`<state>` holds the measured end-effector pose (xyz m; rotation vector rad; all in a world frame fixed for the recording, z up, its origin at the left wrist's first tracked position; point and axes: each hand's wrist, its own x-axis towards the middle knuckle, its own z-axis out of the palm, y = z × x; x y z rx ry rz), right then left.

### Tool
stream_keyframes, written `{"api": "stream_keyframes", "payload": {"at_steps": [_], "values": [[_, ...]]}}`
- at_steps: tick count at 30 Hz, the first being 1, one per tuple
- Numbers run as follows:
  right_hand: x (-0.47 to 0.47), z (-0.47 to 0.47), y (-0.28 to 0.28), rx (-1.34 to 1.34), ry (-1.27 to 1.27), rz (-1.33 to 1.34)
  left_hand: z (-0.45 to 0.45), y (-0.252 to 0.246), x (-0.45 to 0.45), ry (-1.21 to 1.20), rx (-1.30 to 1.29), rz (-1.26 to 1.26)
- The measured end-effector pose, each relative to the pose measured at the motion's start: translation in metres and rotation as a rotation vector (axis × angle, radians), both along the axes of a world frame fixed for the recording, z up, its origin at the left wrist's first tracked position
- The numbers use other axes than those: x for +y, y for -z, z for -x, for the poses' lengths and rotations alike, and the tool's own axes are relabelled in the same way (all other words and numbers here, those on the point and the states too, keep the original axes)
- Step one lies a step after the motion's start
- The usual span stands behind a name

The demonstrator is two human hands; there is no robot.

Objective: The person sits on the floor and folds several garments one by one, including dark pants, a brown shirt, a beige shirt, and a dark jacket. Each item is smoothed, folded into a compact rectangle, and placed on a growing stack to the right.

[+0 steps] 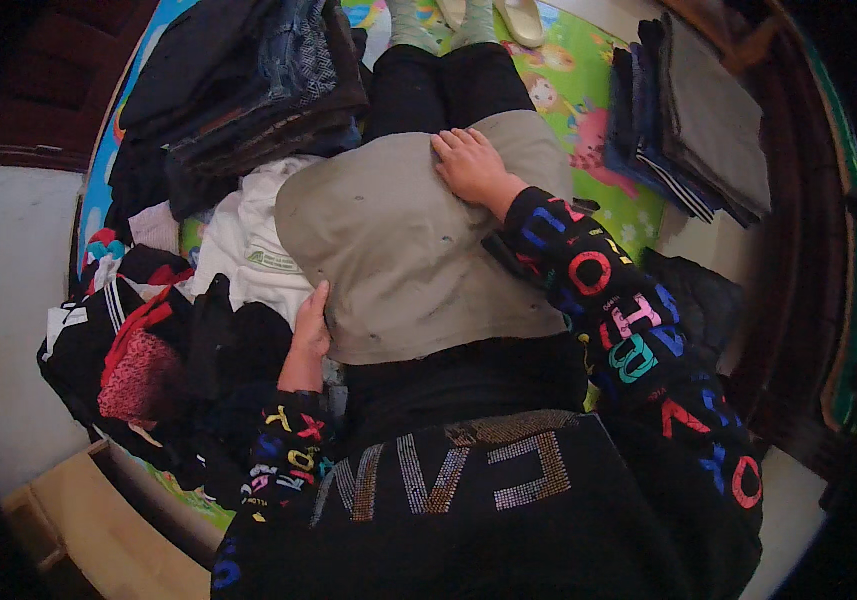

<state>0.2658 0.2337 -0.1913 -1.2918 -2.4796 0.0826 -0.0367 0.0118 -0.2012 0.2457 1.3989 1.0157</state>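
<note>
A khaki cloth garment [406, 247] lies spread over my lap and thighs, with a few small dark marks and soft creases. My left hand [313, 326] is at its left edge, thumb along the rim; the other fingers are hidden, apparently under the cloth. Flat on the upper right part rests my right hand [469, 166], palm down, fingers slightly apart. Just left of the khaki piece lies a white garment [237, 240] with a green printed patch, partly covered by it.
A stack of folded dark clothes [263, 97] rises at upper left. Folded trousers [717, 120] are piled at upper right. Loose mixed clothes [143, 360] heap at left, near a wooden box [98, 510]. A colourful play mat [586, 90] lies below; pale slippers [522, 22] stand by my feet.
</note>
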Motion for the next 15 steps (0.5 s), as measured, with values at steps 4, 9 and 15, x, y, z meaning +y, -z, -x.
{"api": "stream_keyframes", "payload": {"at_steps": [4,9,15], "values": [[0.002,-0.004,0.003,-0.049,-0.008,0.107,0.003,-0.004,0.017,0.118,0.048,0.045],[0.004,-0.003,0.002,-0.040,-0.014,0.085,0.001,-0.009,0.017,0.154,0.249,-0.104],[-0.004,-0.004,-0.002,-0.070,-0.011,0.261,-0.003,-0.013,0.023,0.021,0.184,-0.217]]}}
